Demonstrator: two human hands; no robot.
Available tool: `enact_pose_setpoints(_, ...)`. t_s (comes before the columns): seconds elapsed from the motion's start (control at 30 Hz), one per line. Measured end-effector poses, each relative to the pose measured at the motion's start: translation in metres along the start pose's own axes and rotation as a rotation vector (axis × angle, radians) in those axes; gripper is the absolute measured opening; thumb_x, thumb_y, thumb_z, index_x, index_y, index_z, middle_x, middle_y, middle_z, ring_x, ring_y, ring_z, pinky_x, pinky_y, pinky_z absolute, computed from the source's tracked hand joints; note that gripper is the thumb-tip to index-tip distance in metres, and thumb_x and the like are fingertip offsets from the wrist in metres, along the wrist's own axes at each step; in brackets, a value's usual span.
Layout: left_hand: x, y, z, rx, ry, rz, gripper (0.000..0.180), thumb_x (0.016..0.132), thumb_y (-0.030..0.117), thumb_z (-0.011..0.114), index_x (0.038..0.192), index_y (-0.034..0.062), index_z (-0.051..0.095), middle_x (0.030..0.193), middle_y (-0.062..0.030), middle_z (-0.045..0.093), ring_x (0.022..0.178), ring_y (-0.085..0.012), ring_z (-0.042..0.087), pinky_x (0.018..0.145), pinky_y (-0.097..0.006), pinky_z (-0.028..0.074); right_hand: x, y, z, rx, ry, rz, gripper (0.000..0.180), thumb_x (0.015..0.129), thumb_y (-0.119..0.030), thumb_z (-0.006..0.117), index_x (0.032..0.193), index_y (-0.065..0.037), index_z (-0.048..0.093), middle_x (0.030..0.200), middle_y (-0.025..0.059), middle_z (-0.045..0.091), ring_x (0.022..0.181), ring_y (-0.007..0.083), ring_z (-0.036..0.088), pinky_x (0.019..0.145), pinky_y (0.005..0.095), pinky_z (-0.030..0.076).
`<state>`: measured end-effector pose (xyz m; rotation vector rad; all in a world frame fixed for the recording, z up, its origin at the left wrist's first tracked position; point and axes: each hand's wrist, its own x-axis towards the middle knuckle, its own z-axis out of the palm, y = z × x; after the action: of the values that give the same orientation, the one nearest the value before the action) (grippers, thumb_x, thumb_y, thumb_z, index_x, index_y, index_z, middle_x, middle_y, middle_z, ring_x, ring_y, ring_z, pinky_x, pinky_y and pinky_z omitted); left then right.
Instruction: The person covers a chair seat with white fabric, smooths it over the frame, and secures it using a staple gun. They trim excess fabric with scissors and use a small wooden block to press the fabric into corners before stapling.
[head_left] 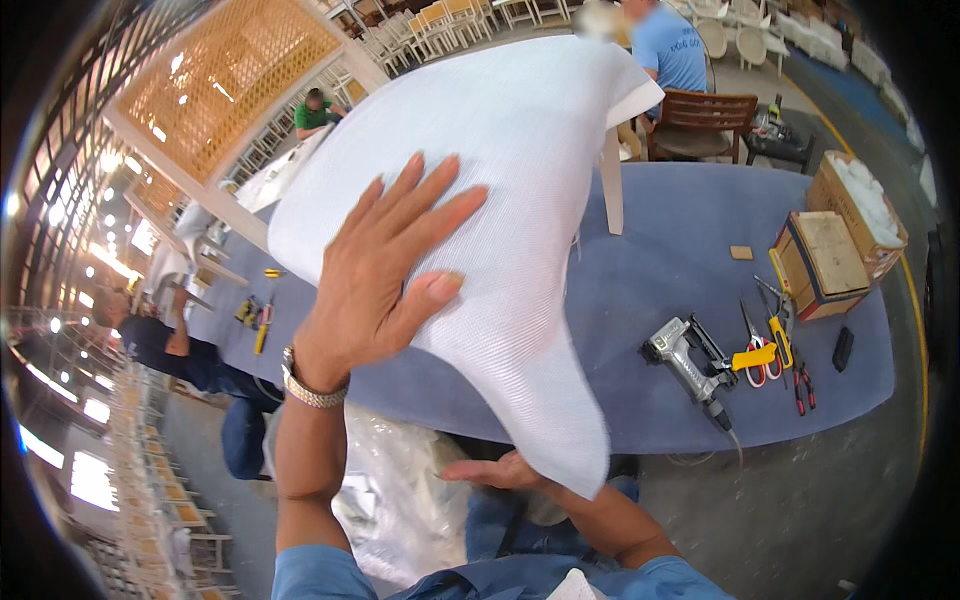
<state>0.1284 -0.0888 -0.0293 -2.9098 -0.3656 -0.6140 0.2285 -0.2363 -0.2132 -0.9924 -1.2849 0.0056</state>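
In the head view, a thin white cloth [500,130] with fine ridges is filling the middle of the frame, bending softly and hanging in a pointy flap at the lower middle. The left hand [395,265] is lying on it, fingers spread wide. The right hand [510,470] is turning its palm up under the flap; the cloth is hiding part of it, so I can't tell if its fingers are pinching. A straight white leg [612,185] is standing on the smooth blue table [640,270]. At the right, a metal staple gun [688,362], scissors [752,325] and red-handled pliers [803,388] are lying near a cardboard box [838,262]. A holey woven panel [220,80] is filling the upper left.
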Motion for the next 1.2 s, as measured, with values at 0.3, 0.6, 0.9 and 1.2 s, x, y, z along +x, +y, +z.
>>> enact_pose_setpoints(0.3, -0.044, 0.016, 0.028, -0.041, 0.340, 0.006, 0.074, 0.099, 0.066, 0.031, 0.122, 0.0057, 0.068, 0.122, -0.0172, 0.068, 0.116, -0.0342, 0.064, 0.100, -0.043, 0.049, -0.003, 0.032, 0.041, 0.137, 0.973, -0.064, 0.049, 0.102, -0.022, 0.062, 0.135, 0.012, 0.049, 0.136, 0.0201, 0.057, 0.116, 0.0243, 0.060, 0.099, 0.0346, 0.051)
enact_pose_setpoints(0.6, -0.032, 0.009, 0.040, -0.102, 0.353, -0.183, 0.070, 0.094, 0.074, 0.034, 0.120, 0.0220, 0.074, 0.112, -0.0136, 0.074, 0.106, -0.0334, 0.069, 0.091, -0.045, 0.054, 0.006, 0.009, 0.034, -0.043, 0.486, -0.200, 0.047, 0.099, -0.029, 0.067, 0.127, 0.008, 0.059, 0.128, 0.0134, 0.063, 0.113, 0.0180, 0.060, 0.099, 0.0320, 0.047)
enact_pose_setpoints(0.9, -0.037, 0.015, 0.040, -0.045, 0.390, -0.181, 0.065, 0.096, 0.071, 0.036, 0.120, 0.0245, 0.074, 0.121, -0.0126, 0.071, 0.108, -0.0317, 0.068, 0.092, -0.044, 0.054, 0.014, 0.019, 0.016, -0.023, 0.389, -0.038, 0.036, 0.101, -0.025, 0.065, 0.118, 0.007, 0.065, 0.111, 0.0091, 0.070, 0.100, 0.0144, 0.063, 0.088, 0.0294, 0.049)
enact_pose_setpoints(1.2, -0.075, -0.105, 0.043, -0.110, 0.483, -0.240, 0.066, 0.101, 0.061, 0.038, 0.123, 0.0065, 0.069, 0.130, -0.0149, 0.066, 0.122, -0.0345, 0.060, 0.105, -0.039, 0.046, 0.002, 0.063, 0.012, 0.164, 0.416, -0.205, 0.035, 0.102, -0.019, 0.063, 0.125, 0.006, 0.060, 0.115, 0.0085, 0.067, 0.104, 0.0139, 0.061, 0.093, 0.0297, 0.048)
